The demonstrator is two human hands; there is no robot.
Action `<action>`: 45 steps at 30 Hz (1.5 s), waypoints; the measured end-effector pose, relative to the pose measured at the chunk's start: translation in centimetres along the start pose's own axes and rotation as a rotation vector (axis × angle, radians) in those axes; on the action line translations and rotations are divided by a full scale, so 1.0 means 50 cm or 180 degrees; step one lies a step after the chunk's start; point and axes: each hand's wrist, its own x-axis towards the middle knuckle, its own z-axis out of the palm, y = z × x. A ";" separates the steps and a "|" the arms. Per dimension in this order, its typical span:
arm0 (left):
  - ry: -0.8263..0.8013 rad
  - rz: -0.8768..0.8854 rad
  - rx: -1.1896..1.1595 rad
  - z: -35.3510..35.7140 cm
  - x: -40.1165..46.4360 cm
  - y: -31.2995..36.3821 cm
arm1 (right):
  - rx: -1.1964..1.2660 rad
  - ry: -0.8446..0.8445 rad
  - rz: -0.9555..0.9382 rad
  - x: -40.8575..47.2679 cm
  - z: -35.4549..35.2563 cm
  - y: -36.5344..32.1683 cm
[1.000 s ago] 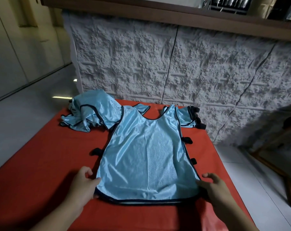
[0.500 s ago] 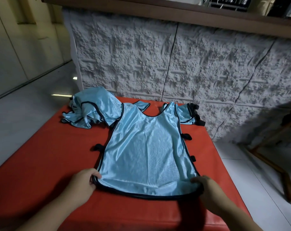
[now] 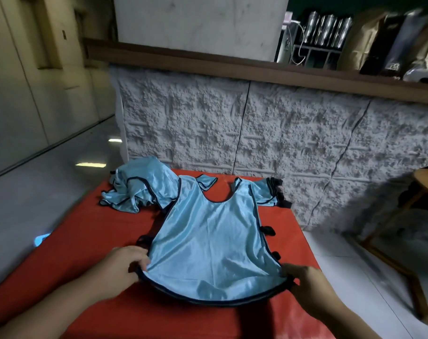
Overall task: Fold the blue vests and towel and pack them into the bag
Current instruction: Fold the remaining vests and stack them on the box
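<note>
Hem lifted off red mat (image 3: 85,241) since earlier; left hand (image 3: 124,265) and right hand (image 3: 303,280) each pinch vest (image 3: 213,231) corners. Vest runs lengthwise away toward neckline.

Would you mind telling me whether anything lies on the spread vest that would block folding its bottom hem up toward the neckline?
Nothing visible does. The left hand and right hand grip the hem corners of the spread vest; its surface is bare. The crumpled vests lie beside its far-left shoulder.
</note>
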 end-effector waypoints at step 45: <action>0.0585 -0.2044 -0.1462 0.168 0.461 -0.058 | 0.0756 0.0086 0.2152 0.409 0.144 0.151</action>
